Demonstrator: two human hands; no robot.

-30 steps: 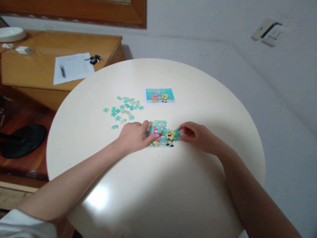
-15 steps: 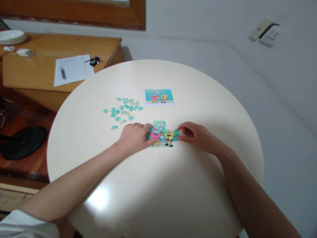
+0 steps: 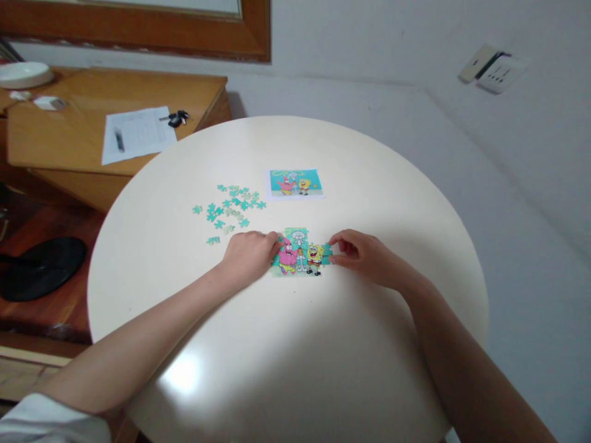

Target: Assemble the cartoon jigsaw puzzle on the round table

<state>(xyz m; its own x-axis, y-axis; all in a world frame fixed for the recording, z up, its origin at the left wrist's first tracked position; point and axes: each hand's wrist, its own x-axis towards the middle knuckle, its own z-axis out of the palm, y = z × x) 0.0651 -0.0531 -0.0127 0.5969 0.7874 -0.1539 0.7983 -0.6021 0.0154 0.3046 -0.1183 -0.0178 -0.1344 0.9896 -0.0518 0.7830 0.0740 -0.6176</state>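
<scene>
A partly joined jigsaw puzzle (image 3: 300, 253) lies flat on the round white table, showing a pink starfish, a tall pale figure and a yellow sponge character. My left hand (image 3: 252, 253) is closed at its left edge, fingers curled and thumb drawn in against them. On the opposite side, my right hand (image 3: 360, 251) grips the puzzle's right edge, thumb at the lower corner and forefinger at the upper one. Loose jigsaw pieces (image 3: 236, 202), mostly teal and pale green, are scattered beyond my left hand. Behind the puzzle lies a reference picture (image 3: 297, 183) of the same characters.
The round table (image 3: 277, 344) stands near a wall. At the back left, a wooden desk (image 3: 69, 135) carries a printed sheet (image 3: 138, 132), keys (image 3: 178, 117), a white plug adapter (image 3: 50, 103) and a round white dish (image 3: 25, 75). A wall socket (image 3: 501, 74) is at upper right.
My left thumb has drawn back from across the puzzle's left part, uncovering the pink starfish. The right hand stays at the right edge. The whole view has shifted slightly.
</scene>
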